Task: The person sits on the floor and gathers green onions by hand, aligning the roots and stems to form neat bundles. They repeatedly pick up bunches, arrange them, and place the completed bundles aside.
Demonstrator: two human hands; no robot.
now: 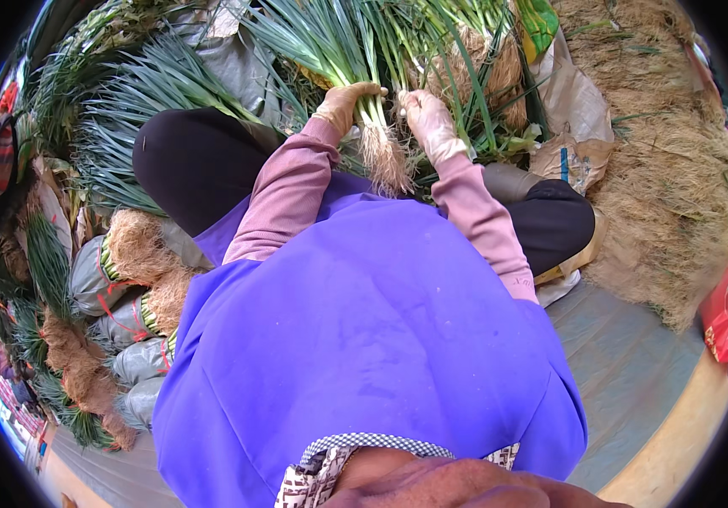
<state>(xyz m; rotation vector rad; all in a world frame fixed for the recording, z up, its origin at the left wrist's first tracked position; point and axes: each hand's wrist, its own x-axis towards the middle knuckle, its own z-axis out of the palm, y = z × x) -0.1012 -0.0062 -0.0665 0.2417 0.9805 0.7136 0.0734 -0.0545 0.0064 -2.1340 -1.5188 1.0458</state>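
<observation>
My left hand (344, 109), in a thin pale glove, grips a bunch of green onions (373, 114) around their white stems. The leaves fan out away from me, and the bunch's stringy roots (386, 155) hang towards my lap. Close by on the right is my gloved right hand (429, 119), its fingers pinched together at the white end of a green onion stalk (400, 79). Part of that stalk is hidden by the fingers. Just beyond the right hand lies a heap of rooted green onions (465, 66).
Loose green onions (123, 120) lie left of my knee. Wrapped bundles (126, 314) with red ties are stacked at the left. A wide mass of tangled roots (662, 165) spreads on the right, near a red bag (724, 311). Grey sheeting (630, 362) covers the ground.
</observation>
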